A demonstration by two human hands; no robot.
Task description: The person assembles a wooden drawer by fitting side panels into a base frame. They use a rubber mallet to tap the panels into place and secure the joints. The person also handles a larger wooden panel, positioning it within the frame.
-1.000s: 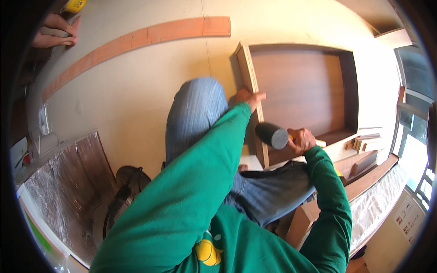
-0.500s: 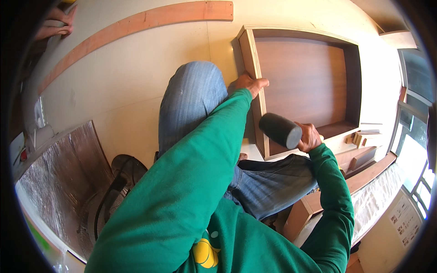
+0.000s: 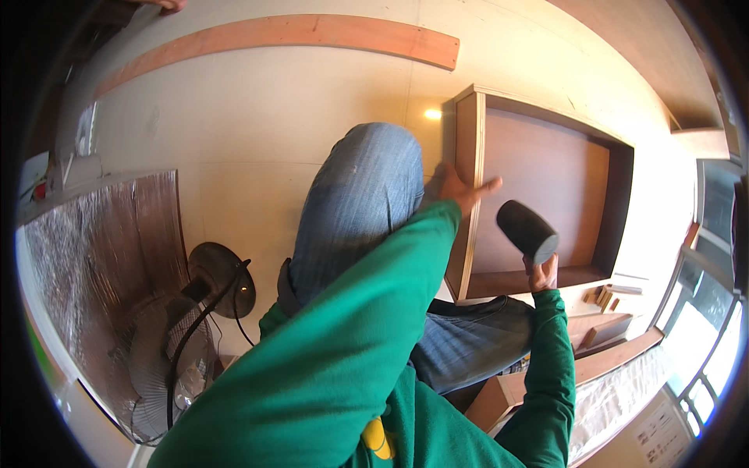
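A shallow wooden box (image 3: 466, 148), dark brown inside with pale ply edges, lies in front of my knees like a drawer. At its left wall is my left hand (image 3: 465, 193), slightly blurred, with one digit stretched over the rim and the others apart along the outer side. My right hand (image 3: 542, 273) is closed round the handle of a mallet with a black cylindrical head (image 3: 527, 231). The mallet head is held over the box's interior near its lower left; most of the handle is hidden by the hand.
A long reddish wooden strip (image 3: 312, 31) lies on the pale floor beyond. A black fan (image 3: 183, 343) stands at the left beside a plastic-wrapped brown panel (image 3: 109, 257). Small wood offcuts (image 3: 605, 298) and a long board (image 3: 616, 355) lie to the right. Part of another person's hand (image 3: 168, 5) shows far left.
My view has shifted, so the scene sits lower and farther right. The mallet has moved farther over the box. My left hand's digits have spread from the rim.
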